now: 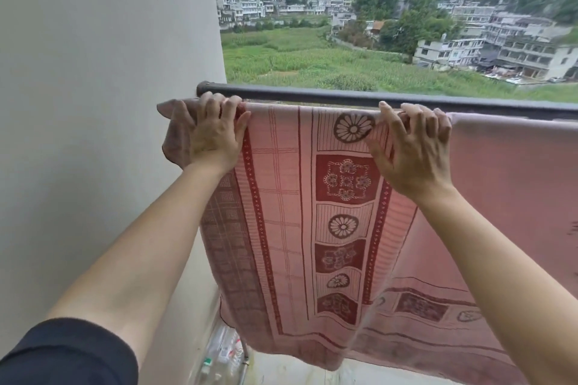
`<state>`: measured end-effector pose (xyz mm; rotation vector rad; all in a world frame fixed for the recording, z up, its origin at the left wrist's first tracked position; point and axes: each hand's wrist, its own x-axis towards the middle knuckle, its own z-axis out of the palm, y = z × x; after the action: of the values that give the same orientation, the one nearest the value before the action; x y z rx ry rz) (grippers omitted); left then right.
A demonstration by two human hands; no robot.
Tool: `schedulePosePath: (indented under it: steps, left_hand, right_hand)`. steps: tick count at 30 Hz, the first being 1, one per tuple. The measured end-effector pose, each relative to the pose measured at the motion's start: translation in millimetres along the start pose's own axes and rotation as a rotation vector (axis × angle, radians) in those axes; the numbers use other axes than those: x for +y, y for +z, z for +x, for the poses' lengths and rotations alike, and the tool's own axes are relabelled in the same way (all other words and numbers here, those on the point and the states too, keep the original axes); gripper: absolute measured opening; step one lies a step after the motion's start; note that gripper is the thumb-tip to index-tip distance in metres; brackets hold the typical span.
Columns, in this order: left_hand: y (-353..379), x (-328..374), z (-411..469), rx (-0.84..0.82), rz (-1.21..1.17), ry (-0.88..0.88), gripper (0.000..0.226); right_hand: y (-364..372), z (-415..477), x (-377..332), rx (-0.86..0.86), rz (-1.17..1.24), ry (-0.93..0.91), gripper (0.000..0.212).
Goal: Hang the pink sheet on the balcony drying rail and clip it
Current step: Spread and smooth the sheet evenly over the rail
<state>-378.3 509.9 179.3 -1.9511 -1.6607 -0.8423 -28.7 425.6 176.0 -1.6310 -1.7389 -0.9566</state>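
Gripping the top fold with both hands here: the left hand [215,134] curls its fingers over the cloth at the end by the pale plastered wall [93,103], and the right hand [413,150] hooks its fingers over the same fold further along. Between and below them hangs the pink thin-cloth sheet with dark red flower panels [341,228], draped just beneath the dark grey metal balcony rail [312,97] that runs past the fingertips. It looks soft, limp and fairly light, so I expect it to bunch and creep sideways when tugged. Best hold, I'd say, is right on that top fold, hands apart, drawing it taut. No clips in sight near either hand, so clipping is not yet done
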Motion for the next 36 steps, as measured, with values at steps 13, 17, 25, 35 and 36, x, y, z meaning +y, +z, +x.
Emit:
schedulePosePath:
  steps: [13,17,25,35,36]
  left_hand:
    - [1.2,134.7,-35.7,0.182,-0.414,0.013,0.055]
    - [-1.5,224.7,-57.1,0.082,-0.501,0.211,0.050]
    - [-6.3,289.2,-45.4,0.020,-0.345,0.276,0.061]
    - [-4.9,270.7,-50.4,-0.087,0.114,0.175,0.112]
    - [-7.6,268.7,-52.2,-0.106,0.124,0.179,0.109]
  right_hand:
    - [-45.8,-101.4,101.0,-0.416,0.057,0.442,0.059]
    - [-55.6,-141.2,133.3,-0.639,0.136,0.675,0.065]
    - [-77.1,-148.7,216.0,-0.401,0.340,1.052,0.076]
    - [-72.5,-112.4,259.0,-0.085,0.108,0.555,0.097]
    - [-70.5,-108.9,264.0,-0.110,0.092,0.470,0.094]
